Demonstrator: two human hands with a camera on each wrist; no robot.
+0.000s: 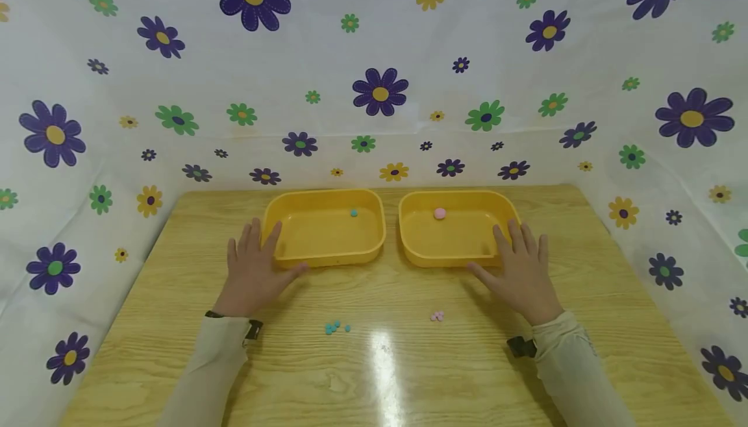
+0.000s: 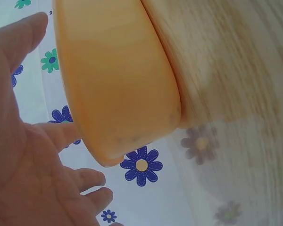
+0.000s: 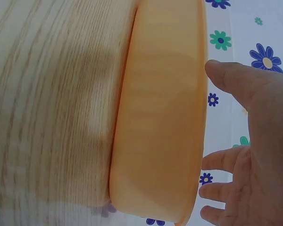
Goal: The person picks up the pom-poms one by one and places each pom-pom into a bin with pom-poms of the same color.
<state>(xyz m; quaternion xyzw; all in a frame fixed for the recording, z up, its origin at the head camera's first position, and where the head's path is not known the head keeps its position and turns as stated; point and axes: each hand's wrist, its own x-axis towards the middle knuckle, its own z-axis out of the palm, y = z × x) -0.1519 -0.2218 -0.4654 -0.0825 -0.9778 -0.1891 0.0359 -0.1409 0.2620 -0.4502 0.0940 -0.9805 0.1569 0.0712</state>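
Two yellow plastic trays stand side by side on the wooden table. At the outer near corner of the left tray is my left hand, palm down with fingers spread. My right hand is spread the same way over the outer near corner of the right tray. Both wrist views show the thumb and fingertips close by the tray rims, with nothing gripped. One small blue piece lies inside the left tray, and a larger pink piece inside the right one.
Several small blue pieces lie on the table in front of the left tray. A little cluster of pink pieces lies before the right tray. A white flowered cloth encloses the table at the back and sides.
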